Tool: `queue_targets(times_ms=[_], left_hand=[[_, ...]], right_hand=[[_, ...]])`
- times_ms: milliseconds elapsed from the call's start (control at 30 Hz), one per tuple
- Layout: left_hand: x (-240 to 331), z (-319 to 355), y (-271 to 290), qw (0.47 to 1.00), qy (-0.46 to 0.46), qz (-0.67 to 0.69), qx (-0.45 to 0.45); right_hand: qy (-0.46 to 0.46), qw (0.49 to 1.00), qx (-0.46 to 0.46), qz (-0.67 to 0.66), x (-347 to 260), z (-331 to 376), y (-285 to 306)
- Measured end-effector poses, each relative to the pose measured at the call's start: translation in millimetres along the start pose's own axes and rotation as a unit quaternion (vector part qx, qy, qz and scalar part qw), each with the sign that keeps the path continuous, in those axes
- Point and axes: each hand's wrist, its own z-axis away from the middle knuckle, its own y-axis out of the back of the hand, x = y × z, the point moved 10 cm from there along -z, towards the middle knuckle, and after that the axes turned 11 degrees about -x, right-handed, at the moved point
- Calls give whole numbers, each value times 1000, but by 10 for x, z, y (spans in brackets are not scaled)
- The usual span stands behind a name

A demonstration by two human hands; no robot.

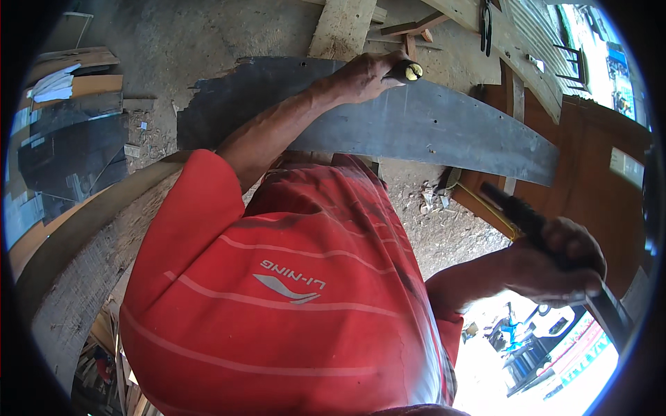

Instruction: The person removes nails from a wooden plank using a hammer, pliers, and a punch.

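The person's left hand (pixel 364 75) was closed around a small tool with a yellow-tipped handle (pixel 409 70), pressing it against the upper edge of a long dark board (pixel 430 128). That board ran crosswise in front of the body, its long axis going from a ragged, chipped end well out beyond the left hand to a squarer end low on the right hand's side, sloping a little down that way. The tool's handle end pointed away from the left hand toward the right.

The right hand (pixel 558 267) was clenched around a dark tool (pixel 524 218), whose black end stuck up and back toward the board while a grey metal part came out below the fist; what kind of tool it was I could not tell. The two hands were well apart.

A pale plank (pixel 343 28) lay beyond the left hand, passing under the board. Brown wooden panels (pixel 596 159) stood close behind the right hand. Bare gritty floor (pixel 201 41) lay open past the board's ragged end.
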Motion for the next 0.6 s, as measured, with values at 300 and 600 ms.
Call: queue_targets(times_ms=[300,600], left_hand=[[-1,12,37,998,-15,-40,38],[-526,168,42,966,78,197,149]], right_hand=[[-329,825,-395,237,1548,1889,-931],[-383,856,-313,150,1668,2019,-455]])
